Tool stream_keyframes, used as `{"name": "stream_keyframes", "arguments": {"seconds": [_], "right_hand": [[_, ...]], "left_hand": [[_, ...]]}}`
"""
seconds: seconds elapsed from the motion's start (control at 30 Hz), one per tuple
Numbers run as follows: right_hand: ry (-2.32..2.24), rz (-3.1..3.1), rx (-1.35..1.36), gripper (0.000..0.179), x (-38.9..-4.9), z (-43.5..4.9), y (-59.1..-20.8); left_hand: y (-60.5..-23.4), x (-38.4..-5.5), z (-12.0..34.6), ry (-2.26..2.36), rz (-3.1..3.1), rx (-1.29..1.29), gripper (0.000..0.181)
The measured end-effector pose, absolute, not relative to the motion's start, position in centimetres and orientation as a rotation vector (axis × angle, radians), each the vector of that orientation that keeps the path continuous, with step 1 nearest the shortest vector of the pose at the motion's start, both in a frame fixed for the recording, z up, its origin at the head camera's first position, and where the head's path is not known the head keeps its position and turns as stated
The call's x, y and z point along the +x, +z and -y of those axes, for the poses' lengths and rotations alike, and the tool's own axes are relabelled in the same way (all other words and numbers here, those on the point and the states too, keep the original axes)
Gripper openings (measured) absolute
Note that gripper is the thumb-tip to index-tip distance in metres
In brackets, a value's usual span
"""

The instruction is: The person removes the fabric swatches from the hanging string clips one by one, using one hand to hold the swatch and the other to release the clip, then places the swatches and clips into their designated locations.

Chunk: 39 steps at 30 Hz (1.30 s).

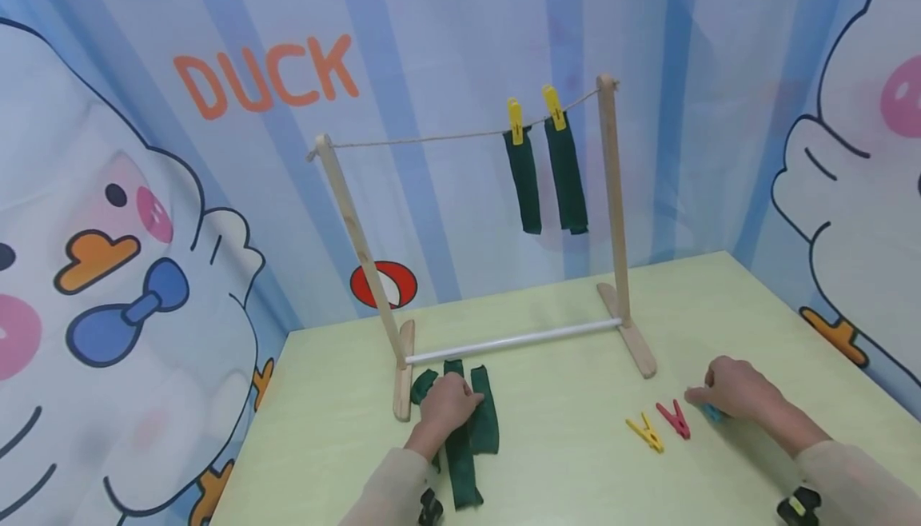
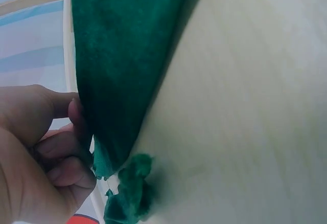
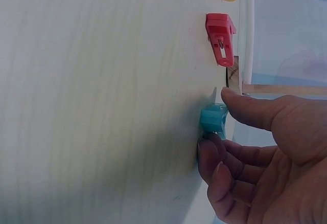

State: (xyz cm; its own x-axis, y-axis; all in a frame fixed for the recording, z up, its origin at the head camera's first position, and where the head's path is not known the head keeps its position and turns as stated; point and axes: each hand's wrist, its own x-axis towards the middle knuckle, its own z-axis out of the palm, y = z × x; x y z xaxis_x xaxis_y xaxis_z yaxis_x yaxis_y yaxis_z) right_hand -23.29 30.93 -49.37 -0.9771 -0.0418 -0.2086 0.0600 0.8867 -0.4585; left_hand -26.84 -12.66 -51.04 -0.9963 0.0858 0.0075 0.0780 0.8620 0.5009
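My left hand [image 1: 449, 404] pinches the edge of a long dark green cloth strip [image 1: 464, 478] near its far end. In the left wrist view, thumb and forefinger meet at the side of this green cloth [image 2: 127, 45]. Another green strip [image 1: 485, 422] lies to its right, and a crumpled green piece [image 2: 134, 188] lies beyond the fingertips. At the right, my right hand [image 1: 741, 390] holds a blue clothespin [image 3: 213, 117] between thumb and curled fingers, low over the table; in the head view the hand partly hides it. A red clothespin [image 1: 674, 420] and a yellow clothespin [image 1: 645, 433] lie beside it.
Behind the hands stands a wooden drying frame [image 1: 612, 198] with a string [image 1: 432, 139] and a white bottom bar [image 1: 514, 341]. Two green strips [image 1: 566, 174] hang near its right post from yellow clothespins [image 1: 516, 120]. A duck-print curtain [image 1: 460, 38] backs the table.
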Motion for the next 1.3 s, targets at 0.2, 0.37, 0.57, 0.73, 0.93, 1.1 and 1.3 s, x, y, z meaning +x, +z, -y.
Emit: {"name": "stream_keyframes", "arguments": {"seconds": [0.2,0.37,0.57,0.73,0.93,1.1,1.3], "right_hand": [[-0.695,-2.84,0.025,0.045,-23.2,-30.9,-49.4],[-0.709,-2.846,0.031,0.047,-23.1,-31.0,-49.6],[-0.742,-2.853,0.031,0.047,-23.0,-31.2,-49.5],[-0.759,-2.859,0.022,0.049,-23.1,-31.3,-49.7],[-0.76,-2.862,0.028,0.053,-23.2,-31.4,-50.0],[-0.759,-2.873,0.038,0.051,-23.0,-31.3,-50.0],[-0.776,-2.887,0.092,0.046,-22.5,-31.1,-49.3]], "left_hand": [[-50.8,-26.8,12.5,0.818,-3.004,0.11,0.043],[-50.9,-26.8,12.5,0.815,-3.005,0.109,0.042],[-51.1,-27.2,12.7,0.832,-3.005,0.133,0.04],[-51.4,-27.4,13.1,0.849,-3.016,0.15,0.037],[-51.7,-27.2,13.4,0.887,-3.02,0.172,0.042],[-51.5,-27.1,13.5,0.908,-3.015,0.187,0.038],[-51.3,-27.1,13.7,0.907,-3.001,0.179,0.027]]}}
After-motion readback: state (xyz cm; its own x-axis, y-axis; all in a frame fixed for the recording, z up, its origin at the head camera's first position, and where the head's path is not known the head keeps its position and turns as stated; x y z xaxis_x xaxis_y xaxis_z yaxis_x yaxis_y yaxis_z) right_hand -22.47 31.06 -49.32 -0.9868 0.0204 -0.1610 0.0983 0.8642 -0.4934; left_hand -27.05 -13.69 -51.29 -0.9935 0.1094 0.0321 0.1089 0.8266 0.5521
